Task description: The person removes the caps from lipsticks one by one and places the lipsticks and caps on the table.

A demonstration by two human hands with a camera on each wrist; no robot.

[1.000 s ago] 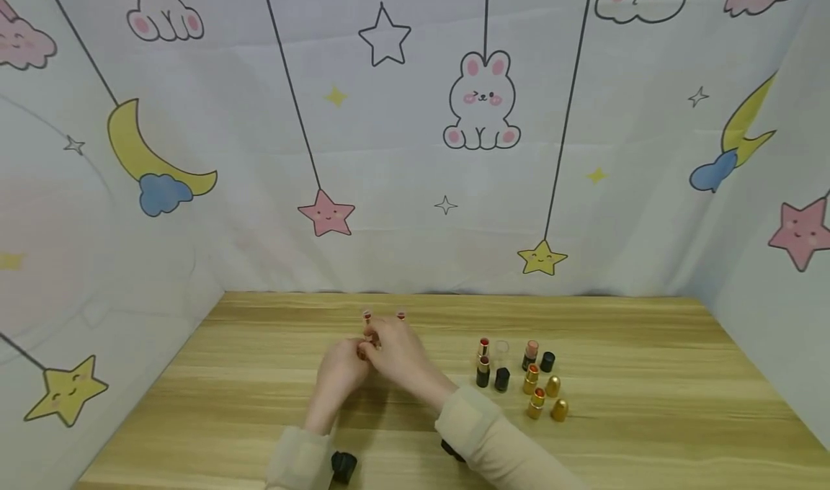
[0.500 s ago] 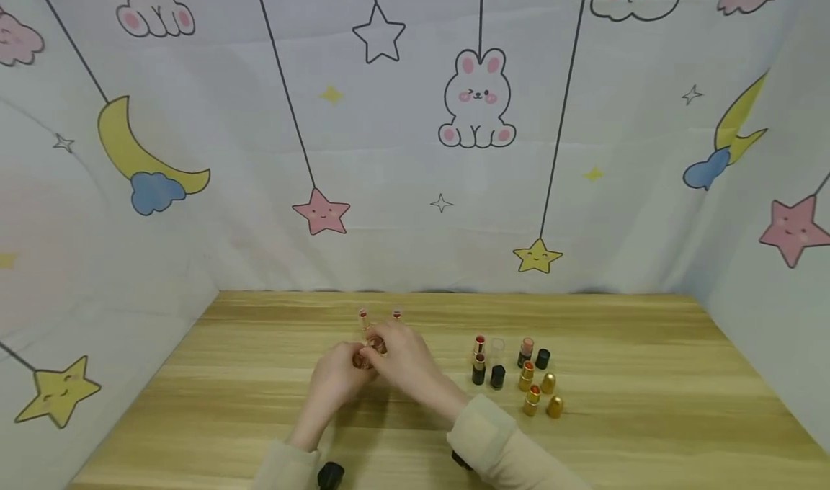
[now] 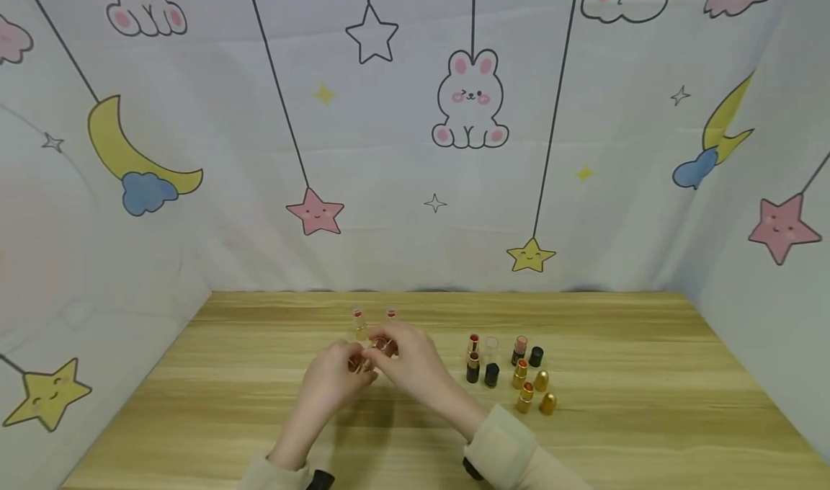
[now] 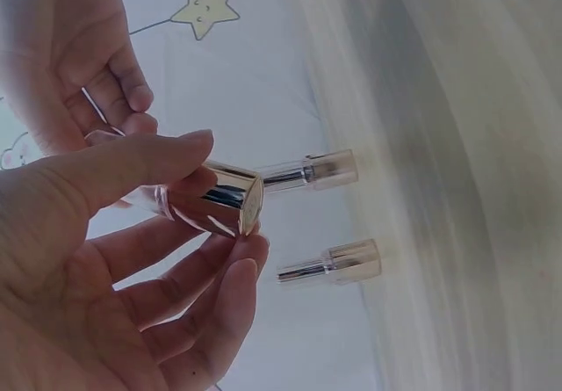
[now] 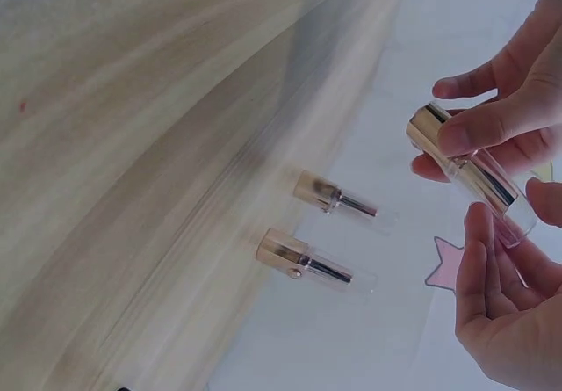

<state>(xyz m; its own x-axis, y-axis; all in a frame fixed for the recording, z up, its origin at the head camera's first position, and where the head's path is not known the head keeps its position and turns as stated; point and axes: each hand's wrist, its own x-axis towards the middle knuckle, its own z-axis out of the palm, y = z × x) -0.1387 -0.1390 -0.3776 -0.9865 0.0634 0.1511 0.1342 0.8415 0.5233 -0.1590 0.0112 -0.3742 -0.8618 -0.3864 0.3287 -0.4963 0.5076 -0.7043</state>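
A lipstick with a gold base and a clear cap [image 5: 518, 224] is held tilted between both hands, above the table. My left hand [image 3: 327, 378] pinches the gold base [image 4: 237, 202] between thumb and fingers. My right hand [image 3: 415, 357] grips the clear cap end, its fingers partly hidden behind the cap in the left wrist view. Inside the cap a gold inner tube [image 5: 487, 180] shows through. Just beyond the hands stand two similar lipsticks upright with clear caps, a left one [image 3: 359, 322] and a right one [image 3: 392, 314] partly covered by the right hand.
To the right on the wooden table [image 3: 616, 375] stand several uncapped lipsticks, among them a gold one [image 3: 525, 400] and a black one [image 3: 472, 367]. Beside them are loose caps: clear [image 3: 491, 347], black [image 3: 536, 357] and gold [image 3: 547, 403]. A patterned cloth [image 3: 389, 151] hangs behind.
The head view has shifted slightly, so the scene slides left. My right hand has moved a little to the right, and more of the held lipstick shows between the hands.
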